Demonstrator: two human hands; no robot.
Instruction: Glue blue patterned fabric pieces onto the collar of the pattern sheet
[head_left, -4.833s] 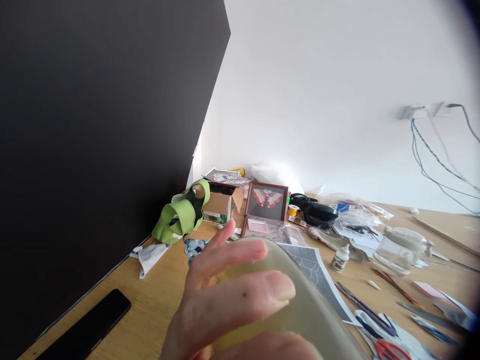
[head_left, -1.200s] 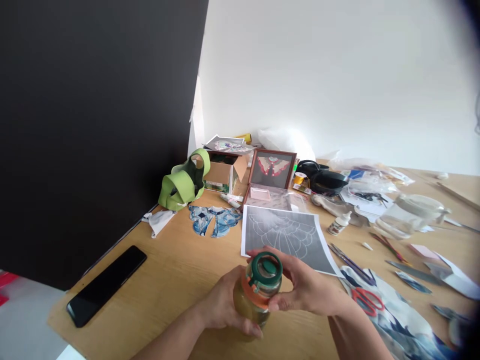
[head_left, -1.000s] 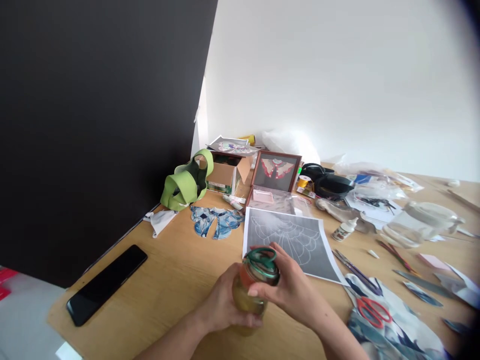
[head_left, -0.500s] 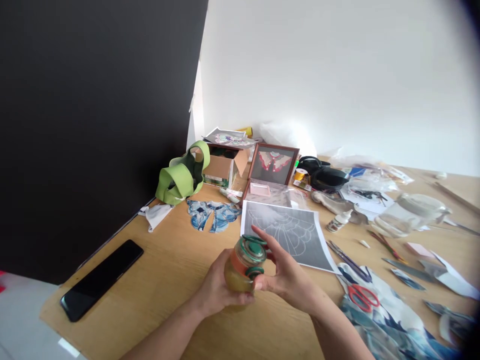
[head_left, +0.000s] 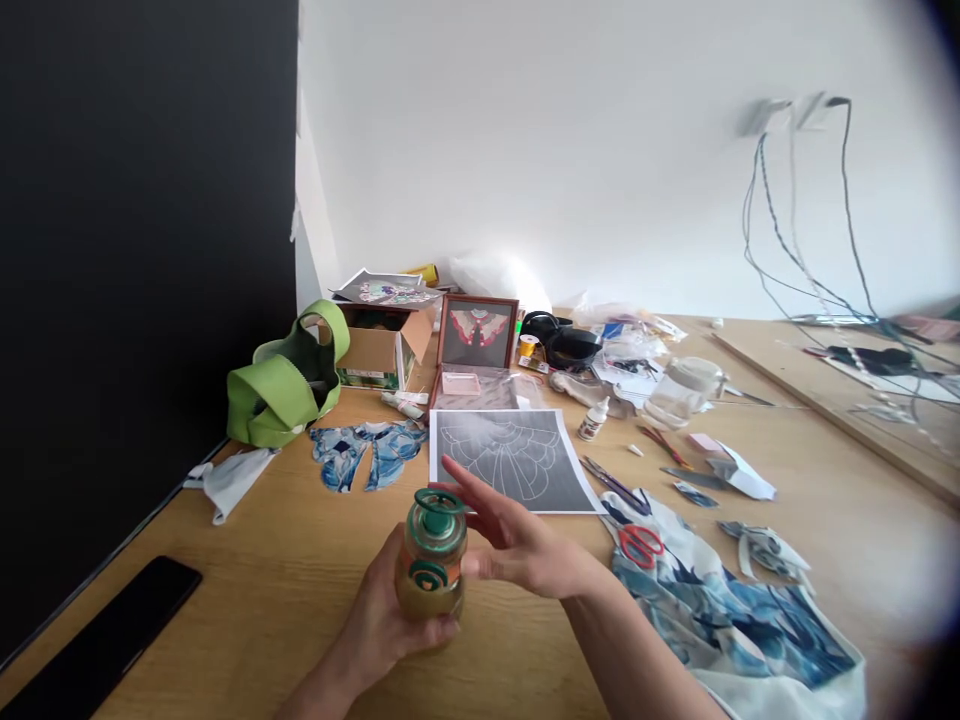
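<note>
Low in front of me, my left hand (head_left: 382, 610) is wrapped round a glass bottle (head_left: 431, 592) with a green cap, a round green emblem and yellowish contents. The bottle is upright, tilted slightly. On its right side is my right hand (head_left: 517, 535), fingers stretched out and spread, thumb beside the bottle's shoulder; whether the thumb touches it I cannot tell. Behind the hands lies a dark printed sheet (head_left: 517, 470) with a white scalloped line drawing. Left of that sheet, a blue-and-white cut fabric piece (head_left: 367, 455) lies flat.
A black phone (head_left: 112, 630) lies front left. To the right are red-handled scissors (head_left: 641, 545) on blue-and-white cloth (head_left: 720, 620), a small white bottle (head_left: 594, 420) and a clear jar (head_left: 684, 390). Behind stand a green strap (head_left: 277, 395), a cardboard box (head_left: 375, 350) and a framed piece (head_left: 478, 335).
The view has swung right, bringing wall cables into sight. The bottle has turned, with its emblem now facing me more. My right hand's fingers have opened away from the cap.
</note>
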